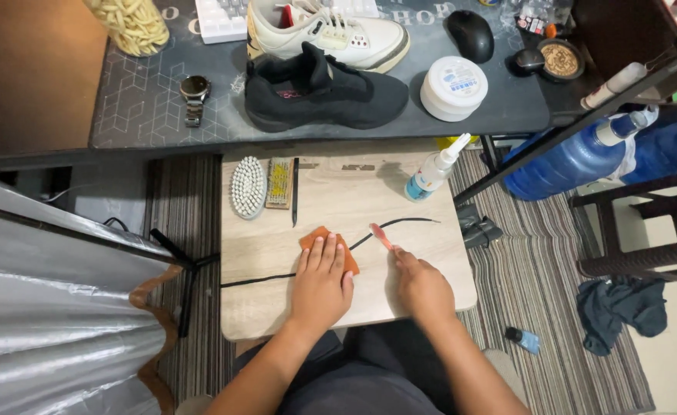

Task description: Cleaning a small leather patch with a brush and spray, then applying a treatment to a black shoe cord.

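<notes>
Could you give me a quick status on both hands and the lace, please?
Left hand flat on orange cloth. Right hand holding pink toothbrush at black lace. Brushes lie clear.

The left hand (321, 286) hides much of the orange cloth (327, 244), and the white sneaker (327, 32) runs off the top edge.

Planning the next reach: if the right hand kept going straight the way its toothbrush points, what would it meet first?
Probably the black shoelace, just beyond the toothbrush in the right hand. Further along stands the spray bottle, though depth is unclear.
</notes>
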